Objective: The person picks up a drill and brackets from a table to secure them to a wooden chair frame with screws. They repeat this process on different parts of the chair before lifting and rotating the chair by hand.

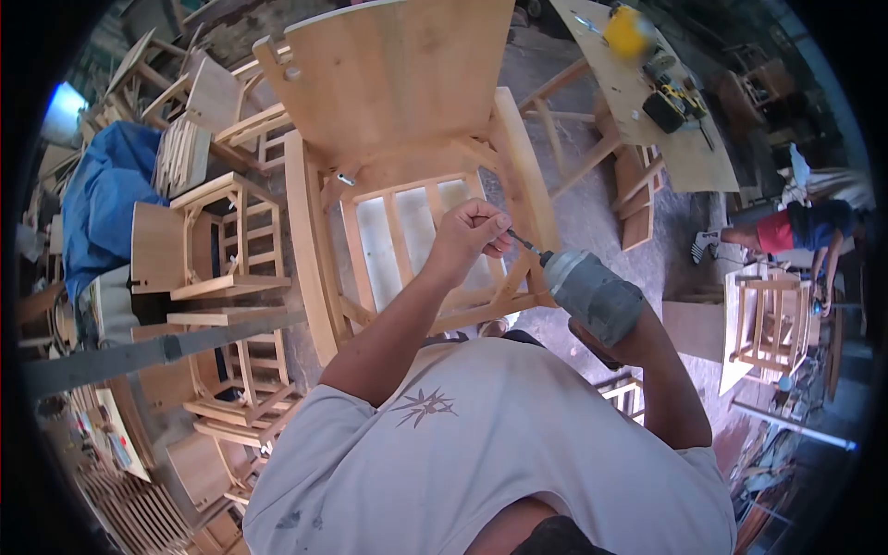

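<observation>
My right hand (pixel 618 344), partly hidden behind the tool, is wrapped round a grey power drill (pixel 597 294). From its nose a thin dark bit (pixel 525 242) points to the left. My left hand (pixel 472 239) is closed in a pinch at the bit's tip; whether something small sits between the fingertips is too small to tell. Both hands are over a pale wooden furniture frame (pixel 310 240) with slats (pixel 398 236) across its inside. A wide wooden panel (pixel 398 79) spans the frame's far end. A small shiny metal piece (pixel 346 179) is on the frame's left inner side.
Several wooden chairs (pixel 231 236) stand at the left, near a blue tarp (pixel 111 199). A workbench (pixel 684 157) at the upper right bears a yellow-and-black power tool (pixel 675 104) and a blurred yellow object (pixel 629 33). At the far right, another person (pixel 805 229) is near a wooden frame (pixel 772 319).
</observation>
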The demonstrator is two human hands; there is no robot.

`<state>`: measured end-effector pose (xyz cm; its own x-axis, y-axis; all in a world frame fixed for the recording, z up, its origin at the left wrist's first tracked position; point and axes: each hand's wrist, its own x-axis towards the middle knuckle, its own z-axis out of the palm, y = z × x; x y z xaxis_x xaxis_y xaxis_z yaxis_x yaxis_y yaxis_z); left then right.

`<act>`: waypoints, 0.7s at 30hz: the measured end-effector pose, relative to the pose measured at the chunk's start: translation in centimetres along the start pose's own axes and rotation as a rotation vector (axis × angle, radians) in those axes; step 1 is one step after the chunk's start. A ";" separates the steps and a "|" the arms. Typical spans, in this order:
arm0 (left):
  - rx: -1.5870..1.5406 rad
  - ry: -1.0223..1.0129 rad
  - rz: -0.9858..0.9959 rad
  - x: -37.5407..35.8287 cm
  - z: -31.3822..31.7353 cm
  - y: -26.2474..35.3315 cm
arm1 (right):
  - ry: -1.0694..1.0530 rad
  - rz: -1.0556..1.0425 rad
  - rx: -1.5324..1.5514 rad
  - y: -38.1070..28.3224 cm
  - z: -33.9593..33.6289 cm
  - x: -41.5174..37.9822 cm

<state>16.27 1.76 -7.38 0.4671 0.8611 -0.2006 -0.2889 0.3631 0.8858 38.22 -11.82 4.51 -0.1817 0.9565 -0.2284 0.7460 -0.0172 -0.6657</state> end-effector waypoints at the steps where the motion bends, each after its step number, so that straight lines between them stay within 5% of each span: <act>1: 0.000 -0.015 -0.003 0.1 -0.1 -0.1 | 0.011 -0.004 0.033 -0.4 0.2 0.0; 21: -0.113 0.189 0.097 -0.1 -1.2 -0.2 | 0.118 -0.009 0.079 -2.5 1.8 1.0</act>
<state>15.30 1.98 -8.01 0.2711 0.9413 -0.2012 -0.4215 0.3040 0.8544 35.06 -11.39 4.64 -0.1081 0.9841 -0.1408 0.6912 -0.0274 -0.7222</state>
